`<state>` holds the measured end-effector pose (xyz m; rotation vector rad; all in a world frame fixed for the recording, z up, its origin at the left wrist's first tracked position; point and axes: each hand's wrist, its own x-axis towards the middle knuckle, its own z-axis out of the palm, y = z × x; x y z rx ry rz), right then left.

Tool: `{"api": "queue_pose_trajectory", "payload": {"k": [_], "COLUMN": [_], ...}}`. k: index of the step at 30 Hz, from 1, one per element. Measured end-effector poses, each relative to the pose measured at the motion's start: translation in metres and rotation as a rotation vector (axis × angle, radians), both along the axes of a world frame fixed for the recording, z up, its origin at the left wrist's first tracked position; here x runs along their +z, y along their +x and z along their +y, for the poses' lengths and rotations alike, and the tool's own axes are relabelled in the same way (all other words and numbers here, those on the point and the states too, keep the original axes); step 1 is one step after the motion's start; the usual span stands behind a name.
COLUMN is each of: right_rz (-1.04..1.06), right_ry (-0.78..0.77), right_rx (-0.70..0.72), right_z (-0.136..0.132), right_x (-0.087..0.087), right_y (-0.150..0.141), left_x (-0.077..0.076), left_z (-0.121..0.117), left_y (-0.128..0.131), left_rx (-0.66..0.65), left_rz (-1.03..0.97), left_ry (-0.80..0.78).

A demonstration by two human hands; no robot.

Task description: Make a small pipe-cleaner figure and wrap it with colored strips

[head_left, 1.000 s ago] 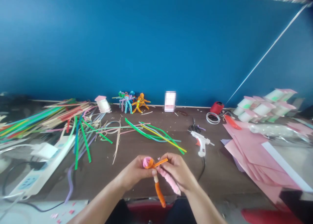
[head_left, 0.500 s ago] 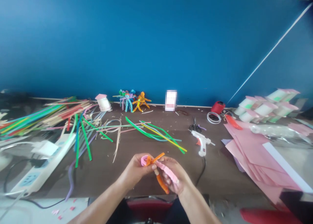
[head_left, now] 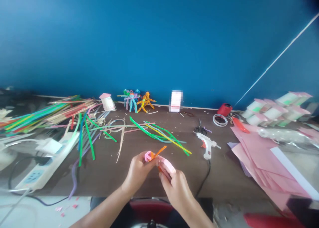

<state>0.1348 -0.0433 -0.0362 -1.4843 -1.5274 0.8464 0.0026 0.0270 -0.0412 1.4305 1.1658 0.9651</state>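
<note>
Near the front of the table, my left hand (head_left: 139, 170) pinches a figure of pink and orange pipe cleaners (head_left: 149, 156) close to its looped pink end. An orange strand (head_left: 160, 150) sticks out to the upper right from that end. My right hand (head_left: 176, 185) is closed around the lower part of the same figure, where a thick pink wound length (head_left: 166, 164) runs down between the hands. Fingers cover most of the orange part beneath it. Beyond the hands lie loose green, yellow and blue pipe cleaners (head_left: 169, 138).
A white glue gun (head_left: 206, 144) and black scissors (head_left: 200, 127) lie to the right, near pink sheets (head_left: 259, 165). Finished pipe-cleaner figures (head_left: 132, 101) stand at the back. At left are a power strip (head_left: 37, 178) and piled pipe cleaners (head_left: 50, 113).
My right hand has turned over and shifted down the pink length, its back now facing up. The orange lower strand is now mostly hidden. The left hand keeps its pinch.
</note>
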Motion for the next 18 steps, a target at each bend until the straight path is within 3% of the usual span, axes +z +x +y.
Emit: {"api": "queue_pose_trajectory", "payload": {"k": [6,13,18], "right_rz": [-0.18,-0.012,-0.123], "right_ry": [0.055,0.099,0.126], "right_rx": [-0.019,-0.075,-0.056], "right_z": [-0.003,0.0,-0.001], "right_x": [0.007,0.007,0.01], "right_y": [-0.003,-0.001,0.0], "left_x": [0.003,0.021,0.013], "left_z": [-0.004,-0.006,0.001], "left_y": [0.002,-0.005,-0.006], "left_rx": [0.012,-0.284,-0.262], "left_rz": [0.079,-0.166,-0.148], "left_ry": [0.036,-0.05,-0.107]}}
